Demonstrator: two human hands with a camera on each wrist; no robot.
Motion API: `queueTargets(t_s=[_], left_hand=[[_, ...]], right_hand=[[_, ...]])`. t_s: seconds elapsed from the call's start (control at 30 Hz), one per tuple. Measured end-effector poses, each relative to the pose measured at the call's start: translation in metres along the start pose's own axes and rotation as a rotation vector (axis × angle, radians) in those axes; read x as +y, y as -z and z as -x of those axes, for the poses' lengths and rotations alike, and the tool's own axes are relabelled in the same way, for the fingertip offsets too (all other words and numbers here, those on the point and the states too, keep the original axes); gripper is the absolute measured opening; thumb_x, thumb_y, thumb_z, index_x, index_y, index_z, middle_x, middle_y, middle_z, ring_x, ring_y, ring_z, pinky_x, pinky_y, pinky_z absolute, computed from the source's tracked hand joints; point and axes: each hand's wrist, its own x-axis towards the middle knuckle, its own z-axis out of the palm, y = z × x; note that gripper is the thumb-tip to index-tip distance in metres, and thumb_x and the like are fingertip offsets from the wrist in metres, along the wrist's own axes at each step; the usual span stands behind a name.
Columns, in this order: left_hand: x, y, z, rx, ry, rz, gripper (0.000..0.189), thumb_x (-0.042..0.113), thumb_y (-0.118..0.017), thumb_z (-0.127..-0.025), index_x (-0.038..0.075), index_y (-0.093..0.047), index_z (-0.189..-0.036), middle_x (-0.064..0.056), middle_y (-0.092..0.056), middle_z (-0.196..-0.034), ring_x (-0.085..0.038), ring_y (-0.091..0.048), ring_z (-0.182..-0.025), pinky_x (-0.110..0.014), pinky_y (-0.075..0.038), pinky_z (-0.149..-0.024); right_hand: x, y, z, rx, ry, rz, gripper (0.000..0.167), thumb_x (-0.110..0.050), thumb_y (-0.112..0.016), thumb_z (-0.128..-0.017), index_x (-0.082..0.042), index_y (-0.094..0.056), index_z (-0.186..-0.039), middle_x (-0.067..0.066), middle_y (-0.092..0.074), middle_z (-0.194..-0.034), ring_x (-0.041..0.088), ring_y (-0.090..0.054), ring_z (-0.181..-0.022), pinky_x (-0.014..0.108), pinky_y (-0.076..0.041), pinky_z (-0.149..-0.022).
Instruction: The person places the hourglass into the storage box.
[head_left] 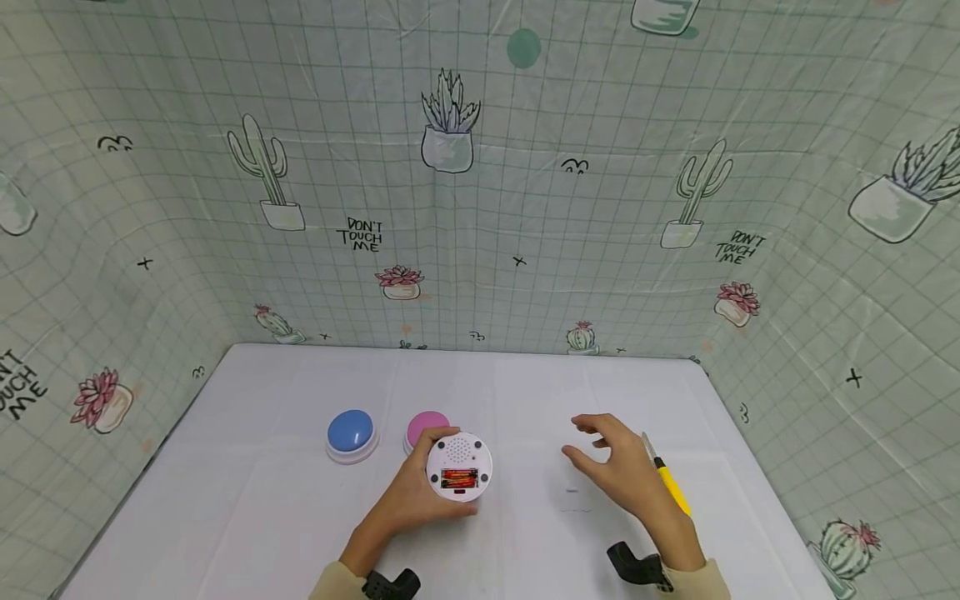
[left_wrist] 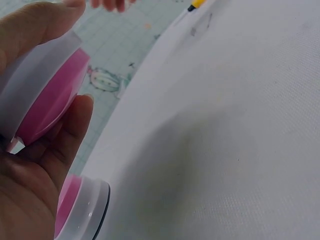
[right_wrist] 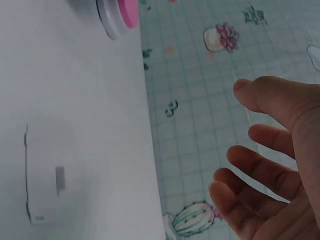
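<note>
My left hand grips a round white button with a pink top, thumb on one side and fingers on the other. In the head view its underside faces me, and red batteries show in an uncovered compartment. My right hand hovers above the table at the right, fingers loosely bent and apart, holding nothing. Below and left of it lies a thin white rectangular piece, which looks like a battery cover. A second pink button stands partly hidden behind my left hand.
A blue button stands left of the pink one. A screwdriver with a yellow handle lies beside my right wrist. The white table is bordered by a hanging cloth printed with cacti.
</note>
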Motion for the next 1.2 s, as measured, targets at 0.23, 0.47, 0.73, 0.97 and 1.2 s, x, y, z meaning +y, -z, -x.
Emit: queueTargets(t_s=[0.23,0.47,0.73,0.97,1.2], left_hand=[[0.001,-0.002,-0.001,0.003,0.002,-0.007,0.102,0.015,-0.098,-0.065,0.02,-0.04,-0.149,-0.007,-0.053,-0.14,-0.025,-0.053,-0.12,-0.03,-0.051,-0.098],[0.003,-0.002,-0.002,-0.008,-0.019,0.005,0.101,0.014,-0.098,-0.065,0.018,-0.04,-0.148,-0.007,-0.054,-0.14,-0.024,-0.054,-0.12,-0.027,-0.051,-0.099],[0.001,-0.002,-0.002,-0.017,-0.058,0.025,0.102,0.013,-0.097,-0.066,0.011,-0.039,-0.149,-0.013,-0.055,-0.137,-0.023,-0.056,-0.115,-0.024,-0.051,-0.093],[0.002,-0.005,-0.002,-0.034,-0.044,0.048,0.101,0.009,-0.096,-0.067,0.011,-0.038,-0.15,-0.012,-0.055,-0.136,-0.021,-0.057,-0.113,-0.024,-0.053,-0.091],[0.003,-0.007,-0.003,-0.022,-0.038,0.043,0.102,0.009,-0.097,-0.066,0.01,-0.039,-0.149,-0.01,-0.056,-0.136,-0.021,-0.057,-0.113,-0.024,-0.052,-0.092]], right_hand=[[-0.034,-0.021,-0.008,-0.126,0.139,-0.219,0.041,-0.01,-0.086,-0.083,-0.01,-0.069,-0.12,0.001,-0.07,-0.111,0.018,-0.068,-0.097,0.027,-0.06,-0.076],[-0.055,-0.039,-0.01,-0.197,0.216,-0.307,0.034,-0.01,-0.085,-0.084,-0.009,-0.07,-0.115,0.001,-0.069,-0.101,0.013,-0.065,-0.086,0.024,-0.059,-0.072],[-0.065,-0.057,-0.011,-0.2,0.332,-0.323,0.028,-0.005,-0.084,-0.083,-0.006,-0.072,-0.108,0.002,-0.066,-0.094,0.014,-0.063,-0.079,0.021,-0.056,-0.067],[-0.067,-0.062,-0.01,-0.204,0.383,-0.295,0.021,-0.001,-0.083,-0.084,-0.004,-0.075,-0.103,0.004,-0.064,-0.092,0.013,-0.062,-0.075,0.02,-0.054,-0.064],[-0.069,-0.062,-0.012,-0.228,0.387,-0.249,0.015,-0.003,-0.081,-0.086,-0.004,-0.078,-0.101,0.003,-0.063,-0.092,0.006,-0.06,-0.077,0.016,-0.054,-0.066]])
